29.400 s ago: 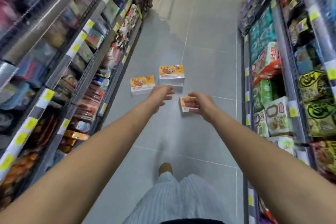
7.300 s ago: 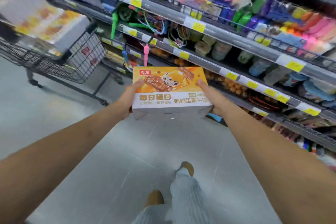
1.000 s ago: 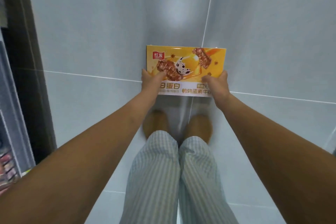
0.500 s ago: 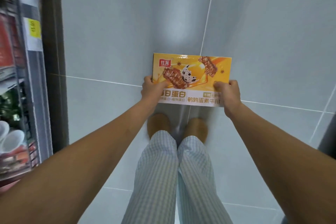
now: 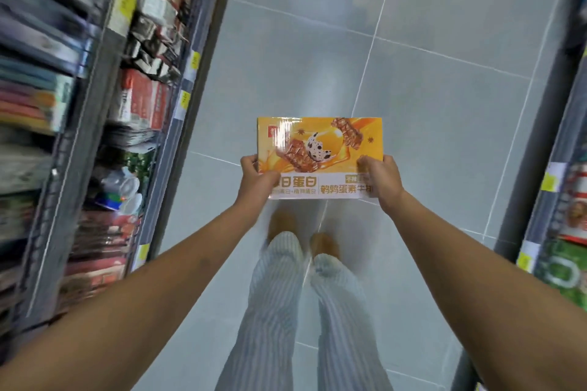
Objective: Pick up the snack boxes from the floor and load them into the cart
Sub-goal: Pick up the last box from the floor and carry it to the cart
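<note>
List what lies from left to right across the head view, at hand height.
left shelving → left hand, gripping the box's left edge → snack box → right hand, gripping its right edge → right shelving

A glossy grey tiled floor [image 5: 444, 105] runs between blurred, stocked left shelving [image 5: 104, 105] and right shelving [image 5: 565, 232].

The snack box [image 5: 320, 149] is glossy printed card, with glare on its top left. Below the box, striped trousers [image 5: 279, 311] are matt cloth. Around the box, grey floor tiles [image 5: 428, 105] look smooth and faintly shiny.
</note>
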Available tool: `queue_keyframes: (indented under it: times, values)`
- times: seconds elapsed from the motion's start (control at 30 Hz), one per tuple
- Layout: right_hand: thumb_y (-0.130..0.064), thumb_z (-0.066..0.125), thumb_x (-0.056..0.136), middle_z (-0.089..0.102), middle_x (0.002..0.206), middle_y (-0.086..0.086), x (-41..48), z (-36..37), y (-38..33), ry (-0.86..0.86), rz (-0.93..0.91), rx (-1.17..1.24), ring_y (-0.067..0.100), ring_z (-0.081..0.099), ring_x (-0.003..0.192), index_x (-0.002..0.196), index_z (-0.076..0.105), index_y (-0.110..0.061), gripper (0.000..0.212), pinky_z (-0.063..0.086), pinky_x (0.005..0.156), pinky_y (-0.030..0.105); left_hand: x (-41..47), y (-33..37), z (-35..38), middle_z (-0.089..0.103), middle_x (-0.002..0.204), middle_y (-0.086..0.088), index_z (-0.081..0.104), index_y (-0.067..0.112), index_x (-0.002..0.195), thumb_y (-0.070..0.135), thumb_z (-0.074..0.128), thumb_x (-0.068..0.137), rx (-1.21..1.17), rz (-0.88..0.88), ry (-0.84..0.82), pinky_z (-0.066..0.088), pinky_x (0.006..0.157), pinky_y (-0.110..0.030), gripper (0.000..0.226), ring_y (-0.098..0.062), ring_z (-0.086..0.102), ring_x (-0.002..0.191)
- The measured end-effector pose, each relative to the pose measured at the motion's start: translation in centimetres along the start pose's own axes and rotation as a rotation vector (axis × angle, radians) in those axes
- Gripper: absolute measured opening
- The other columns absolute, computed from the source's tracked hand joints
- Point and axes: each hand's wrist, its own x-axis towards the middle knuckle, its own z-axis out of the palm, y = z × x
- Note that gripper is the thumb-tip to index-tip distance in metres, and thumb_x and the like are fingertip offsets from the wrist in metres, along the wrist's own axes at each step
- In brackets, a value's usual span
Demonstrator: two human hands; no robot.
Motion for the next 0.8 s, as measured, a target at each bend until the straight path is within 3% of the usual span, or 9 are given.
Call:
queue_keyframes:
  times: [0.07,0.17,0.33,0.47,0.53,0.6,0.7,0.77,0.8]
  values:
    - [-0.049,0.056,0.049,0.066,0.100,0.006,-1.6,-0.2,-0.6,-0.034,-0.058,-0.092,0.035,0.057,0.111,0.088,0.057,-0.024,0.046,0.049,0.095,0.052,-3.2,0.6,-1.8,0.051,0.116,-0.002,0.030,0.018,0.129,0.004,0.051,0.092,-0.073,-0.003,0.018,0.048,0.060,-0.016,0.045,-0.010,0.059,0.087]
    - [-0.052,0.054,0.050,0.070,0.083,-0.002,-4.5,0.1,-2.0,-0.101,-0.186,-0.222,0.035,0.061,0.105,0.076,0.070,-0.033,0.036,0.046,0.099,0.050,-7.0,0.7,-4.1,0.053,0.119,-0.004,0.031,0.022,0.122,0.004,0.050,0.091,-0.166,0.003,0.070,0.049,0.064,-0.019,0.040,-0.015,0.061,0.090]
    - [-0.059,0.061,0.063,0.072,0.102,-0.002,-9.9,1.1,-3.7,-0.231,-0.306,-0.312,0.025,0.065,0.102,0.106,0.066,-0.023,0.056,0.053,0.091,0.043,-12.6,-0.8,-7.6,0.056,0.099,0.000,0.035,0.020,0.123,0.003,0.049,0.086,-0.354,0.016,0.209,0.050,0.064,-0.027,0.043,-0.011,0.058,0.077]
    - [-0.038,0.064,0.086,0.066,0.101,0.002,-17.5,3.7,-5.3,-0.328,-0.376,-0.346,0.022,0.067,0.087,0.112,0.052,-0.009,0.040,0.055,0.070,0.035,-18.0,-2.9,-11.3,0.063,0.106,-0.001,0.040,0.026,0.122,0.018,0.055,0.078,-0.473,-0.009,0.317,0.050,0.094,-0.045,0.047,-0.026,0.063,0.099]
    - [-0.032,0.059,0.093,0.062,0.100,0.003,-20.5,6.1,-5.3,-0.388,-0.415,-0.375,0.018,0.064,0.082,0.112,0.047,-0.010,0.032,0.055,0.069,0.034,-20.8,-4.5,-13.8,0.063,0.112,-0.002,0.044,0.025,0.127,0.019,0.055,0.083,-0.549,-0.010,0.379,0.049,0.093,-0.039,0.045,-0.025,0.061,0.101]
    - [-0.033,0.057,0.094,0.059,0.098,0.002,-24.6,9.2,-4.5,-0.449,-0.472,-0.439,0.013,0.061,0.077,0.110,0.045,-0.011,0.030,0.050,0.061,0.028,-23.9,-7.3,-16.6,0.063,0.114,-0.004,0.051,0.025,0.118,0.024,0.054,0.082,-0.620,-0.013,0.449,0.048,0.093,-0.037,0.036,-0.026,0.060,0.104]
    - [-0.028,0.056,0.096,0.059,0.094,0.003,-29.7,13.6,-2.5,-0.557,-0.555,-0.506,0.014,0.060,0.076,0.095,0.048,-0.016,0.015,0.053,0.066,0.031,-28.0,-12.1,-19.7,0.065,0.116,-0.008,0.060,0.022,0.109,0.035,0.054,0.062,-0.708,-0.054,0.555,0.047,0.099,-0.043,0.049,-0.027,0.061,0.105]
    - [-0.026,0.055,0.097,0.057,0.095,0.005,-32.8,15.9,-0.7,-0.607,-0.607,-0.584,0.017,0.060,0.081,0.093,0.050,-0.016,0.012,0.053,0.069,0.026,-30.8,-15.1,-21.2,0.066,0.112,-0.008,0.060,0.025,0.095,0.036,0.055,0.063,-0.768,-0.085,0.620,0.048,0.097,-0.039,0.035,-0.027,0.062,0.103]
    - [-0.025,0.055,0.097,0.058,0.096,0.006,-34.7,17.2,0.4,-0.631,-0.623,-0.634,0.016,0.060,0.082,0.096,0.052,-0.013,0.013,0.052,0.062,0.018,-32.7,-16.6,-21.9,0.066,0.108,-0.008,0.059,0.024,0.093,0.033,0.058,0.070,-0.789,-0.089,0.669,0.049,0.090,-0.033,0.024,-0.025,0.062,0.098]
